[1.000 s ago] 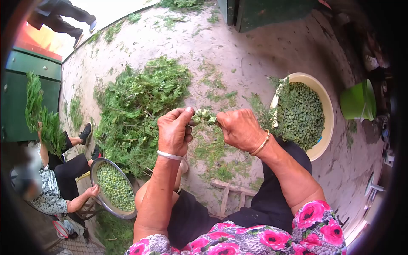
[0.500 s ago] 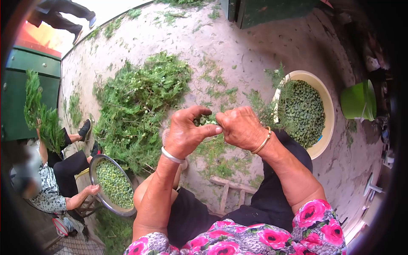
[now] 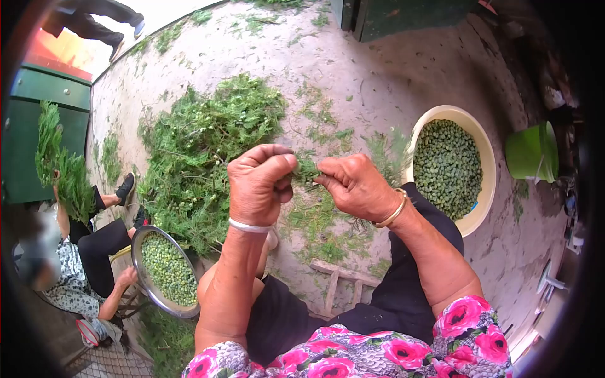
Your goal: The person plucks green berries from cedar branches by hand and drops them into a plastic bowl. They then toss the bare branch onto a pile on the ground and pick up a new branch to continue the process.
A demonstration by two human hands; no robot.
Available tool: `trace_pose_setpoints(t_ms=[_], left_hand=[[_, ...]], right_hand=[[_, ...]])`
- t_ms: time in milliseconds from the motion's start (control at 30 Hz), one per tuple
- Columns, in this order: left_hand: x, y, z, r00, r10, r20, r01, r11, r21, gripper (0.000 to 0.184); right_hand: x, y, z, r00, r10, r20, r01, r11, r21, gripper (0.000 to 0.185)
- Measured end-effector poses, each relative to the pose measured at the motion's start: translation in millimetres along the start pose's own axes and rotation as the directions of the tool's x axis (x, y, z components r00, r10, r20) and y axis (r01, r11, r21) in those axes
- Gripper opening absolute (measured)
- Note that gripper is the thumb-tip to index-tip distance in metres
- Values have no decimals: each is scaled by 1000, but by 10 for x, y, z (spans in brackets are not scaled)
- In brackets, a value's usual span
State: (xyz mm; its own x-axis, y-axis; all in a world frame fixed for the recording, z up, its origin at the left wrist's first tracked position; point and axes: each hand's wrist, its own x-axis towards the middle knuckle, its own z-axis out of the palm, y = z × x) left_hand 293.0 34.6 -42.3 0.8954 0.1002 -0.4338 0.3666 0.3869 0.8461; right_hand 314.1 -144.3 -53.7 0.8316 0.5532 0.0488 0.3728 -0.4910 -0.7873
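Observation:
My left hand (image 3: 257,186), with a silver bangle at the wrist, has its fingers curled in; what they hold, if anything, is hidden. Just to its right, my right hand (image 3: 360,190), wearing a gold bangle, pinches a green sprig (image 3: 307,170) between thumb and finger. The sprig shows in the small gap between both hands. A large pile of green branches (image 3: 208,151) lies on the floor to the left of my hands. At the right stands a cream basin (image 3: 486,157) full of small green cones (image 3: 446,167).
Another person (image 3: 79,271) sits at the left, holding up a branch (image 3: 66,173), beside a metal basin (image 3: 144,271) of green cones. A green bucket (image 3: 532,150) stands at far right. A wooden stool frame (image 3: 343,277) lies below my hands. Someone's legs (image 3: 94,22) show at the top left.
My left hand has gone from an open curl around the cones to closed fingers, slightly apart from my right hand. The other person's lower hand has moved off the metal basin's rim.

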Motion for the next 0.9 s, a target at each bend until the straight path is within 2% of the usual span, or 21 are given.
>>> trace_pose_setpoints(t_ms=[33, 133, 233, 300, 333, 367, 433, 533, 633, 700, 767, 800, 833, 867, 900], left_hand=[[10, 21, -22, 1000, -25, -13, 24, 993, -117, 11], [47, 33, -62, 998, -3, -64, -9, 983, -184, 14], [99, 105, -102, 992, 2, -126, -30, 976, -214, 16], [249, 117, -360, 972, 0, -234, -106, 893, -438, 13], [357, 131, -663, 999, 42, -26, -48, 701, -712, 9], [283, 273, -708, 996, 36, 76, 40, 595, -803, 11], [292, 239, -828, 970, 120, 212, 107, 573, -812, 18], [194, 168, -629, 922, 130, 364, 223, 591, -776, 30], [131, 82, -446, 880, 138, 454, 266, 650, -712, 30], [96, 31, -330, 888, 9, 459, 354, 623, -698, 24], [31, -33, -214, 977, 24, 210, 71, 899, -432, 18], [-53, 31, -76, 995, 38, 94, -10, 961, -276, 12], [-99, 61, 7, 995, 36, 96, -8, 961, -275, 12], [-132, 79, 76, 972, 229, 57, -235, 963, 132, 13], [-143, 70, 129, 906, 411, 101, -401, 757, 516, 14]], right_hand=[[7, -17, 1, 1000, 6, -25, -3, 994, 106, 14], [37, -45, 44, 997, -13, -79, 28, 981, 191, 15], [58, -76, 82, 985, -89, -145, 112, 981, 159, 14], [29, -75, 60, 982, -53, -181, 83, 983, 164, 14], [5, -70, 46, 977, -17, -212, 54, 984, 169, 14], [-14, -44, 43, 976, -18, -216, 55, 984, 168, 14], [-28, 30, 59, 965, -14, -261, 48, 991, 125, 14], [-29, 84, 84, 969, 11, -247, 1, 999, 49, 13], [-17, 82, 106, 960, -20, -279, 33, 999, 42, 11], [-1, 85, 111, 964, -12, -264, 17, 1000, 15, 8], [16, 100, 124, 968, -5, -251, 2, 1000, -15, 6], [25, 121, 143, 973, 4, -230, -13, 999, -36, 6], [30, 133, 151, 977, 15, -211, -28, 998, -56, 6], [36, 127, 156, 977, 18, -213, -30, 998, -57, 6], [41, 113, 167, 980, 23, -198, -40, 996, -83, 7]])
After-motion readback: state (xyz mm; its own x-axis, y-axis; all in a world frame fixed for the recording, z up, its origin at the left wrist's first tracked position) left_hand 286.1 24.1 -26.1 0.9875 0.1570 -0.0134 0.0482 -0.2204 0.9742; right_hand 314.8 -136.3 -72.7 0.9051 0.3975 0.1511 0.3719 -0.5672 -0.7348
